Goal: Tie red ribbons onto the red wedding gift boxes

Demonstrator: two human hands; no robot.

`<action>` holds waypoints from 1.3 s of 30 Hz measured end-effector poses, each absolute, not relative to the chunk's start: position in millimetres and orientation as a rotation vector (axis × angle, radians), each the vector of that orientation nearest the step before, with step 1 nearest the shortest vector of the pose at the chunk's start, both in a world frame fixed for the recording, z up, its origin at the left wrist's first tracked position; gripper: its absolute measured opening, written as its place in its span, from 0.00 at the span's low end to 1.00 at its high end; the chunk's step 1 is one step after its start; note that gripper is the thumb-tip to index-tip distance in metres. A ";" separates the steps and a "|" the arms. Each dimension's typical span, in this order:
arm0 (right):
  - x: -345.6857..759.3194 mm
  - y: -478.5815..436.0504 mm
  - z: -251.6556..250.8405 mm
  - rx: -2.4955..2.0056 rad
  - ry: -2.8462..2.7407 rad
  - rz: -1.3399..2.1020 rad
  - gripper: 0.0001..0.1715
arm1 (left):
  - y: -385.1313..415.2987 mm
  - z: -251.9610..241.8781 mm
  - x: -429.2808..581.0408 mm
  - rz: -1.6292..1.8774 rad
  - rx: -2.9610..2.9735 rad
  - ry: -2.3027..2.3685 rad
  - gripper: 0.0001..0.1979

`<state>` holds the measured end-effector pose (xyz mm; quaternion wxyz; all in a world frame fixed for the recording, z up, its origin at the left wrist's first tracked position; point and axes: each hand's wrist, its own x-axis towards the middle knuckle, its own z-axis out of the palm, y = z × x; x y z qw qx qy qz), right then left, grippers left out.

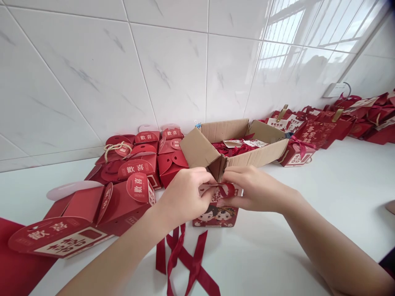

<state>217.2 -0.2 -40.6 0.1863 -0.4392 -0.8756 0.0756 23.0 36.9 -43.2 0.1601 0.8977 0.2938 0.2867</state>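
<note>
A small red gift box (230,222) printed with two cartoon figures stands upright on the white table, just in front of the cardboard carton. Over its top, my left hand (188,193) pinches dark red ribbon (228,190) between thumb and fingers. My right hand (254,189) closes its fingertips on the same ribbon from the other side, where a short loop shows. The fingers hide part of the box top. Loose lengths of red ribbon (197,267) lie crossed on the table below my left wrist.
An open cardboard carton (256,158) with red ribbon and paper tags inside stands behind the box, clips on its flaps. Red gift boxes (138,164) crowd the left, some with raised lids. More red boxes (321,127) line the tiled wall (173,61) at right.
</note>
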 end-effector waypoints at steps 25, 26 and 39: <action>217.8 9.2 -46.2 -1.024 -2.245 0.312 0.30 | 38.1 -39.6 21.9 0.524 2.421 0.812 0.03; 217.7 8.9 -46.0 -1.044 -2.255 0.325 0.30 | 38.2 -40.3 22.3 0.527 2.407 0.816 0.03; 206.8 4.3 -52.7 -1.082 -2.265 -0.079 0.27 | 38.3 -44.8 28.5 0.632 2.201 0.939 0.10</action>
